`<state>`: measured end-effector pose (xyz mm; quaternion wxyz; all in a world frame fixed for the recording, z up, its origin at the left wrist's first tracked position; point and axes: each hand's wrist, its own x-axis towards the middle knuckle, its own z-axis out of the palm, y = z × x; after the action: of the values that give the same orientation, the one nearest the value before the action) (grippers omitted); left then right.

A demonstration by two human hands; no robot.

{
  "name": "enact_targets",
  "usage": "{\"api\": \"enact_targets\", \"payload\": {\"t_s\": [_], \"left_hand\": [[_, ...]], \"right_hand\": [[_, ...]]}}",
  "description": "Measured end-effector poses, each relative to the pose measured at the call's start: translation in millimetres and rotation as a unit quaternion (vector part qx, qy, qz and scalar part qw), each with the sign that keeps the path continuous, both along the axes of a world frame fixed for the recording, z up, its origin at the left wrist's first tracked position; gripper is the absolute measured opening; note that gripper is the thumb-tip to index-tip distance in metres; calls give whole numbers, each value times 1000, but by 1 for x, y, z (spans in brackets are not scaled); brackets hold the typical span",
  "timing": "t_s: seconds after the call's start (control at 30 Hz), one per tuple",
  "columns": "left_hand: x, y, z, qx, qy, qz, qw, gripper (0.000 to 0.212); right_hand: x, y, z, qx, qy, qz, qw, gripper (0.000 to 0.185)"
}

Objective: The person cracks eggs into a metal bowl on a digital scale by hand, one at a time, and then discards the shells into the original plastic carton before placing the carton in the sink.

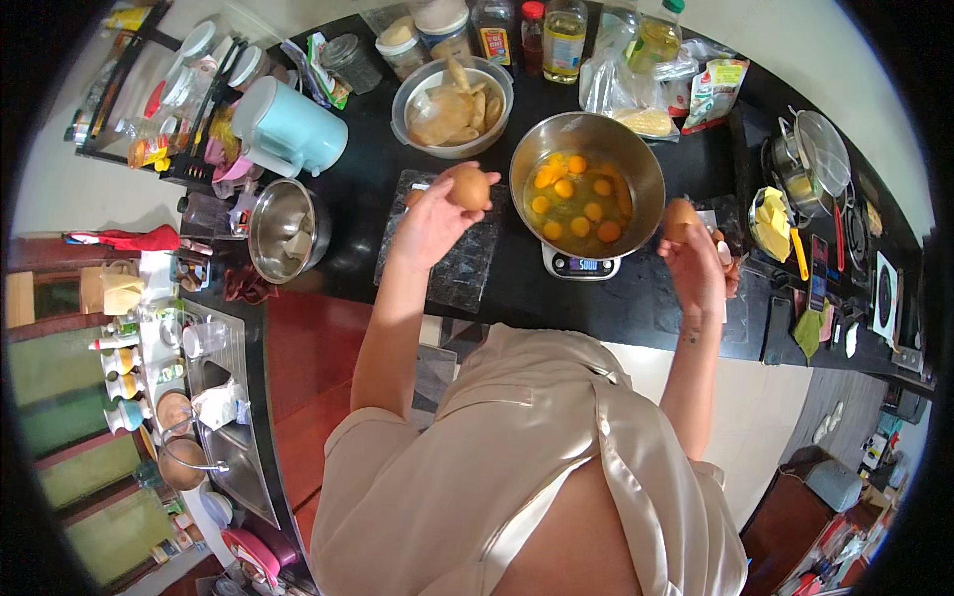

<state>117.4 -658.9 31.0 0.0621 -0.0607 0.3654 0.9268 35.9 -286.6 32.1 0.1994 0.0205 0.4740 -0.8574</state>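
My left hand (440, 223) holds a brown egg (469, 188) in its fingertips, left of a deep stainless steel bowl (647, 201). Several raw egg yolks (579, 226) lie in egg white inside that bowl, which stands on a digital kitchen scale (582, 264) with a lit display. On the bowl's right, my right hand (695, 261) has its fingers around a brown eggshell or egg (680, 218); whether it is whole cannot be told. Broken eggshells (724, 253) lie behind that hand. Another brown egg (414, 197) is partly hidden behind my left hand, by a dark board (466, 279).
A plastic bowl of bananas (453, 112), a light-blue pitcher (291, 128) and a smaller steel bowl (289, 231) stand to the left. Oil bottles (564, 45) line the back. At the right are a bowl of yellow butter-like pieces (773, 223), a pot (809, 156) and a phone (776, 330).
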Motion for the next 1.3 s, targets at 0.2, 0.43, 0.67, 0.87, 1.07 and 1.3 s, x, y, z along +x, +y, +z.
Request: {"api": "enact_targets", "payload": {"t_s": [0.2,0.43,0.67,0.87,1.07,1.3], "left_hand": [[-25,53,28,-16,25,-85,996,51],[-48,98,36,87,-104,-51,989,41],[-50,86,5,105,-109,-103,983,37],[-52,93,10,102,-126,-67,984,37],[-53,92,7,60,-146,-47,986,36],[-63,96,7,66,-125,-56,988,32]], "right_hand": [[15,-85,49,129,174,-11,976,49],[13,-113,33,153,277,-59,947,42],[10,-109,34,100,205,-38,973,42],[11,-113,27,130,233,-54,962,42],[3,-117,32,286,433,-122,846,43],[1,-121,34,414,495,-117,755,44]]}}
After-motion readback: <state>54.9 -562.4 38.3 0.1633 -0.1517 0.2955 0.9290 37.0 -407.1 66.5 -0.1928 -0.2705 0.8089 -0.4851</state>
